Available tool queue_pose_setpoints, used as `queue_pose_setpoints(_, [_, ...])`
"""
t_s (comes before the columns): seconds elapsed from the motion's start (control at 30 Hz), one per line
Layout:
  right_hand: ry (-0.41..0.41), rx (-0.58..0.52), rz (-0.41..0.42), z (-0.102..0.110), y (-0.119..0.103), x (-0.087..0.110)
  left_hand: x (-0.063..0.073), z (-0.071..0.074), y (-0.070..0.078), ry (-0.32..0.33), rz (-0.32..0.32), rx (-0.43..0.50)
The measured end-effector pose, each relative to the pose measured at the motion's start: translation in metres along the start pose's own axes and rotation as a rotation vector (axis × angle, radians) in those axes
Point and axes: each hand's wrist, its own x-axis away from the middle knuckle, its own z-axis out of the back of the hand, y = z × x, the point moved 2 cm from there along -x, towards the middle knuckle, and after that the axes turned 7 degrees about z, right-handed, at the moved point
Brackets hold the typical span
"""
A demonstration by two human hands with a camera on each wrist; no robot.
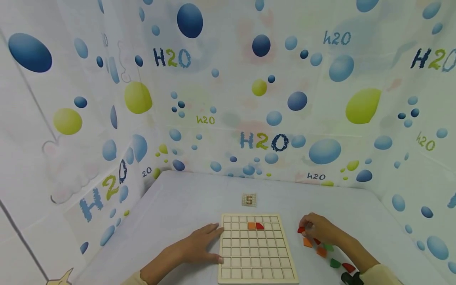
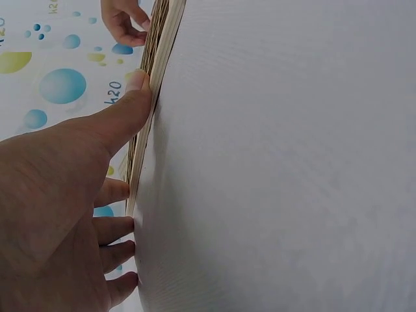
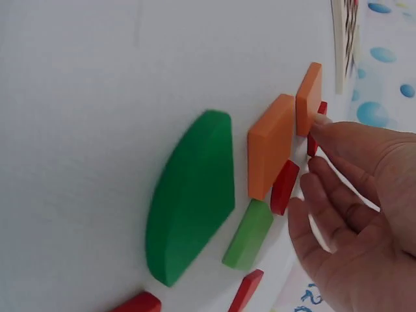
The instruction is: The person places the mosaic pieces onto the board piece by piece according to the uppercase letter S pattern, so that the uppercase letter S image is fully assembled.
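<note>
A pale wooden grid board (image 1: 253,252) lies on the table, with an orange square (image 1: 251,225) and a red quarter-circle piece (image 1: 260,226) side by side in its second row. My left hand (image 1: 201,246) rests along the board's left edge, thumb and fingertips against its side and the fingers spread. To the right of the board, my right hand (image 1: 320,228) pinches a red piece (image 3: 313,138) between thumb and forefinger. Below that hand lie another orange square (image 1: 307,242), an orange piece (image 3: 270,146), a dark green quarter-circle piece (image 3: 192,198) and a light green piece (image 3: 249,235).
Behind the board lies a small card (image 1: 249,200) marked like a 5 or an S. A red piece (image 1: 348,268) and a black object (image 1: 350,278) are near the right sleeve. A patterned curtain (image 1: 228,99) encloses the white table (image 1: 185,198).
</note>
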Motion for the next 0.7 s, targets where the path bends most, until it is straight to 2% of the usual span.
queue_pose_setpoints(0.17, [0.011,0.002,0.076,-0.001,-0.003,0.001,0.000,0.001,0.001,0.004,-0.005,-0.002])
queue_pose_setpoints(0.37, [0.039,0.021,0.177,-0.005,-0.013,-0.008,0.000,0.000,0.001,-0.012,0.026,0.007])
queue_pose_setpoints(0.57, [0.097,0.091,0.221,-0.015,-0.035,-0.027,0.001,0.000,0.002,-0.011,0.020,0.002])
queue_pose_setpoints(0.7, [0.121,0.080,0.240,-0.025,-0.055,-0.040,0.001,0.002,0.003,-0.011,0.017,-0.002])
